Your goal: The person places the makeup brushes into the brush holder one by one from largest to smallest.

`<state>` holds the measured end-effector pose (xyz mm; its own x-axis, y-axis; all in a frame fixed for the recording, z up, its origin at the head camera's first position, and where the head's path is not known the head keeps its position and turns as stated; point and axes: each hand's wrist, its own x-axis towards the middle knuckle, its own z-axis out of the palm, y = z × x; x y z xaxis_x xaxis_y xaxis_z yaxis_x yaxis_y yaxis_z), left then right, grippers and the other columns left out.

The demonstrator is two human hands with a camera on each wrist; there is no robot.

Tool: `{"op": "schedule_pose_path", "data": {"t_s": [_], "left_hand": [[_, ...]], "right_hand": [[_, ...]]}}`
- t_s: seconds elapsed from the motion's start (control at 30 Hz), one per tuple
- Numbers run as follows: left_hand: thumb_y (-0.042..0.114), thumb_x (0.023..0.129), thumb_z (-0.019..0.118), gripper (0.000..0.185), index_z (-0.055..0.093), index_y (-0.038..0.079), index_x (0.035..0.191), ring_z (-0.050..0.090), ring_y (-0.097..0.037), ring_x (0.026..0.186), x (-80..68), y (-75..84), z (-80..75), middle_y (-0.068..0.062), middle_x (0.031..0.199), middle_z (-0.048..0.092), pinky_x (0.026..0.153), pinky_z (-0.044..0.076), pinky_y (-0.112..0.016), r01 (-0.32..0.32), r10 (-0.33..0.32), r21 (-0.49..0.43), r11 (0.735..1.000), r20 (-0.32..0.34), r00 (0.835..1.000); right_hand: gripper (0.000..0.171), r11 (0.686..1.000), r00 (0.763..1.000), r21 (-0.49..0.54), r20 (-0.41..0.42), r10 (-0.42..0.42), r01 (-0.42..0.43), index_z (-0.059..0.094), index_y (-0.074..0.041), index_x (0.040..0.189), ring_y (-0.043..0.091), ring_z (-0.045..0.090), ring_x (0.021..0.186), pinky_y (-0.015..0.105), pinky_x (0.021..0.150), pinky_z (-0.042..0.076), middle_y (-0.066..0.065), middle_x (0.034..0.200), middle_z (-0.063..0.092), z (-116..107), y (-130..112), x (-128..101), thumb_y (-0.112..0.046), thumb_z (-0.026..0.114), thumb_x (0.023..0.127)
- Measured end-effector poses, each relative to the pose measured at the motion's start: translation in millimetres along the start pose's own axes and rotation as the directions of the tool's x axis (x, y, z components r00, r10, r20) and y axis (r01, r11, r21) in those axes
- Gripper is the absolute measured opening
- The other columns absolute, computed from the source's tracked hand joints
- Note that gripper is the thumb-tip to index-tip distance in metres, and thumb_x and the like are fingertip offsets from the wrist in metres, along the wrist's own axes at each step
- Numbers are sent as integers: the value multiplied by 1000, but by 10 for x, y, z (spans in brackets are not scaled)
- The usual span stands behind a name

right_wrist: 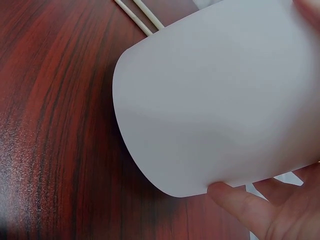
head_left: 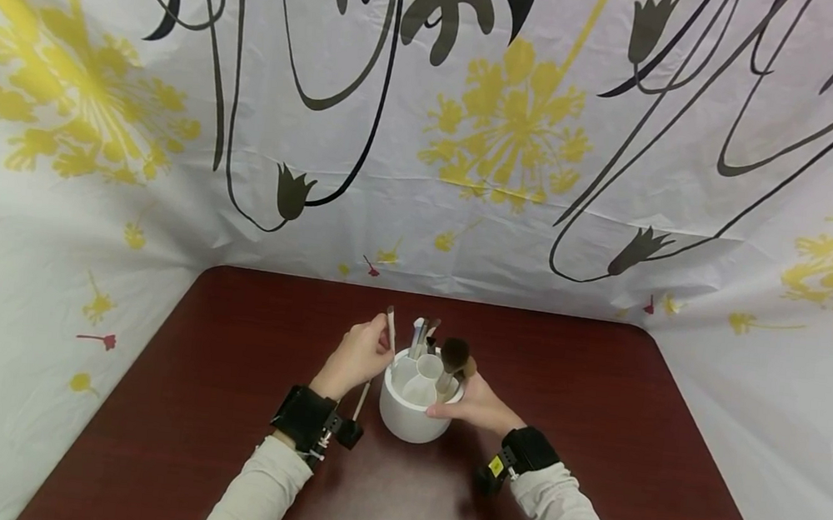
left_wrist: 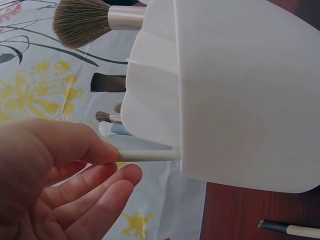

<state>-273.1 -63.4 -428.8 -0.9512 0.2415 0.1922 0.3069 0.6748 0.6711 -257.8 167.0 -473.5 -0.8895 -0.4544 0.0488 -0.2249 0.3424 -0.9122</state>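
Note:
A white round brush holder (head_left: 412,419) with inner compartments stands upright on the table. My left hand (head_left: 362,354) pinches a thin makeup brush (left_wrist: 150,155) by its pale handle between thumb and fingertips. That brush is upright, its lower end inside the holder's left rim. Around the holder's right side my right hand (head_left: 478,404) grips, thumb toward the front. A large fluffy brush (head_left: 455,354) stands in the right compartment. Several smaller brushes (head_left: 420,337) stand at the back. In the right wrist view, my right hand (right_wrist: 280,210) touches the holder's wall.
On the dark red wooden table (head_left: 243,344), a thin brush (head_left: 362,399) lies left of the holder, partly behind the left wrist. Two pale handles (right_wrist: 134,17) show beside the holder in the right wrist view. A white patterned cloth (head_left: 398,141) hangs behind the table and at its sides.

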Motion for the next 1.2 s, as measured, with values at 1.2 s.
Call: {"op": "schedule_pose_path", "data": {"t_s": [1.2], "left_hand": [[4, 85, 57, 14, 58, 4, 99, 57, -17, 75, -44, -231, 5, -6, 85, 61, 62, 49, -29, 48, -48, 59, 997, -7, 999]], "right_hand": [[72, 1000, 999, 6, 21, -28, 28, 36, 4, 126, 29, 43, 116, 43, 96, 32, 19, 126, 46, 0, -324, -70, -3, 76, 67]]}}
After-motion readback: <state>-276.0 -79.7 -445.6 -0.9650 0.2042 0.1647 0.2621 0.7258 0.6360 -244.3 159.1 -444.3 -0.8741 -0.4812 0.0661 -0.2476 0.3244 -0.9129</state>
